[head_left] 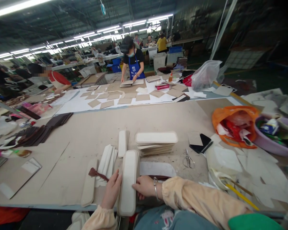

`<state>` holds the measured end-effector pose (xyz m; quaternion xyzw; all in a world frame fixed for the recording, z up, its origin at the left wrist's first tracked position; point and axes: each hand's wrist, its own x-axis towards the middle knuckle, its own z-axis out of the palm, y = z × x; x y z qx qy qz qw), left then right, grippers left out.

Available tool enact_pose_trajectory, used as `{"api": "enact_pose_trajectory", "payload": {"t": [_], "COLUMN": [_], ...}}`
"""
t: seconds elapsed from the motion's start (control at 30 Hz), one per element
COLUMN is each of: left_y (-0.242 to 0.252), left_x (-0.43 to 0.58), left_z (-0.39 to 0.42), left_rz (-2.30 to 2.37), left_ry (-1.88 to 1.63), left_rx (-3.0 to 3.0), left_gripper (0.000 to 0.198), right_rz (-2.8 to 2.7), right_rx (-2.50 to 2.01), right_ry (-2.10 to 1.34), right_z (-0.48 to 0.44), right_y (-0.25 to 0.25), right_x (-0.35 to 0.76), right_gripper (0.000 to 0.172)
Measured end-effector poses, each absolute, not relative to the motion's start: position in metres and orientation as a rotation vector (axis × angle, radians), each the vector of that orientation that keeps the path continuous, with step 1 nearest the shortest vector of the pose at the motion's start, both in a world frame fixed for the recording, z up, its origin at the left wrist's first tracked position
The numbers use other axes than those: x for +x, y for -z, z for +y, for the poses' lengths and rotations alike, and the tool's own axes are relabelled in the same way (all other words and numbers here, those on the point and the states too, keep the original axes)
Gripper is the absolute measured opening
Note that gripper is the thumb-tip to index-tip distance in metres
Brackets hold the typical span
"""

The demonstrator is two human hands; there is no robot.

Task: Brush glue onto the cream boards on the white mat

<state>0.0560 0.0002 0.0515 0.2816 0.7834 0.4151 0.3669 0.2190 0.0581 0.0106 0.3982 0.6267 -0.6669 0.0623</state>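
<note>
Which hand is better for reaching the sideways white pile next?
Probably the right hand: it's nearer the sideways pile, while the left hand is left of the long stack.

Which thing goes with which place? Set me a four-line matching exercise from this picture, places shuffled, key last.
1. long cream panel with rounded ends
2. small silver metal scissors
3. open orange plastic bag
4. flat dark-brown pieces, fanned

A. beside the lilac plastic basin
B. on the left side of the beige-covered table
C. between the bare left hand and bare right hand
D. just below the flat black piece in the picture

Pairs: 1-C; 2-D; 3-A; 4-B
</note>
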Motion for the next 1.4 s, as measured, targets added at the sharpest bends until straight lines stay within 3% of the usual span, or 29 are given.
{"api": "enact_pose_trajectory", "payload": {"t": [0.17,0.47,0.6,0.8,1.0,1.2,1.3,1.4], "left_y": [-0.050,-0.043,-0.042,-0.083,-0.123,-0.106,-0.093,-0.084], "left_x": [0.056,0.058,0.057,0.084,0.146,0.182,0.198,0.216], "left_z": [-0.020,-0.026,-0.029,-0.041,-0.033,-0.001,0.018,0.039], "left_rz": [1.891,1.919,1.940,1.979,1.475,0.995,0.959,0.977], "left_ry": [-1.033,-1.005,-0.989,-1.169,-1.262,-1.206,-1.215,-1.233], "left_rx": [0.598,0.732,0.754,0.836,0.416,0.024,-0.149,-0.266], "left_gripper": [0.049,0.047,0.055,0.062,0.059,0.050,0.043,0.049], "right_rz": [1.907,2.054,2.005,1.940,2.141,2.553,2.766,2.898], "right_rx": [1.192,1.167,1.173,1.213,1.301,1.311,1.396,1.441], "right_ry": [1.942,1.847,1.891,2.014,2.042,2.003,1.805,1.557], "right_z": [0.056,0.059,0.060,0.068,0.093,0.146,0.181,0.217], "right_y": [-0.018,-0.016,-0.016,-0.029,-0.061,-0.103,-0.114,-0.116], "right_x": [0.214,0.213,0.222,0.249,0.295,0.349,0.368,0.379], "right_gripper": [0.037,0.036,0.035,0.021,0.009,0.019,0.024,0.033]}}
